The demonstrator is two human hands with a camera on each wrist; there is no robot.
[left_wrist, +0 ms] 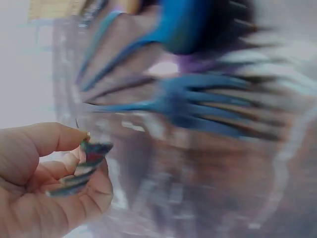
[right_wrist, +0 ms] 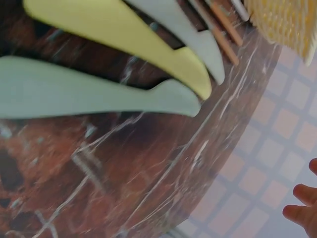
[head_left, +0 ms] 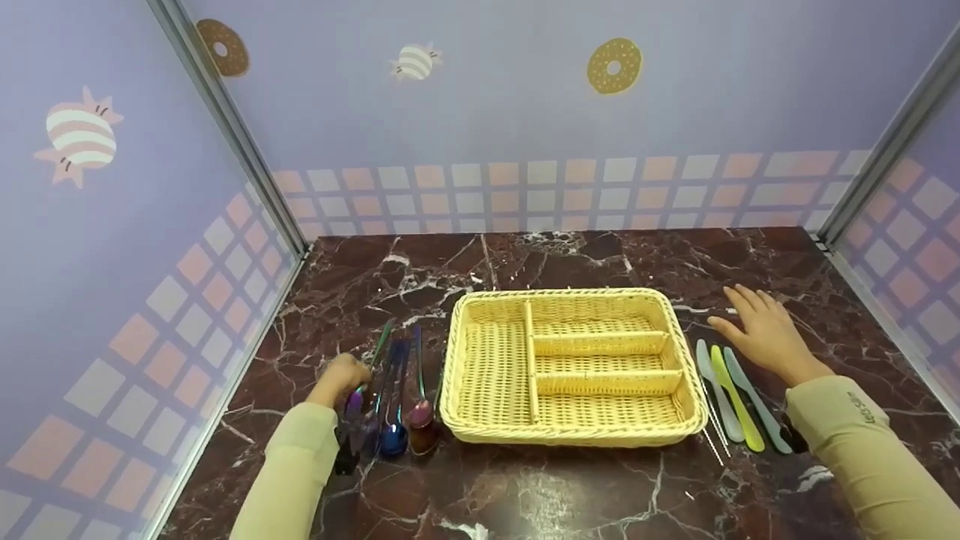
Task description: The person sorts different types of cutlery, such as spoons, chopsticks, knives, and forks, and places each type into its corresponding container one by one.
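My left hand [head_left: 339, 379] pinches an iridescent fork [left_wrist: 93, 156] between thumb and fingers, left of a row of shiny cutlery. Its tines show just past the fingers in the left wrist view. Beside it on the table lie a blue fork [left_wrist: 173, 101], a blue spoon [head_left: 393, 441] and a pinkish spoon [head_left: 421, 417]. With fingers spread, my right hand [head_left: 765, 334] is at the right of three plastic knives: a pale grey one [head_left: 721, 397], a yellow one [head_left: 739, 405] and a grey-green one [head_left: 756, 405]. It holds nothing.
A pale yellow woven basket [head_left: 570, 433] with four-sided rim and divided compartments stands mid-table. Thin chopsticks [head_left: 718, 427] lie between it and the knives. Patterned panels [head_left: 495, 112] enclose the dark marbled table [head_left: 570, 495] at the back and both sides.
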